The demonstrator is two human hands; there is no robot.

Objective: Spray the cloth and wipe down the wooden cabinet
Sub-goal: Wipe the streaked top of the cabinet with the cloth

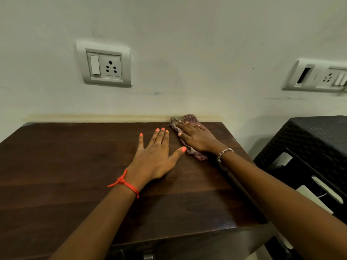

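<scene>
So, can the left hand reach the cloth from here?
Probably yes: the left hand lies flat on the cabinet top right beside the cloth, thumb tip at its edge; only the right hand pressing it covers part.

We see a dark wooden cabinet (75,175), and at its far right corner, against the wall, our right hand (197,137) presses flat on a striped cloth (189,119). Our left hand (155,156) lies flat on the cabinet top with fingers straight, its thumb just beside the cloth. A socket plate (104,64) sits on the wall above the cabinet, and a dark woven stool (309,136) stands to the cabinet's right.
</scene>
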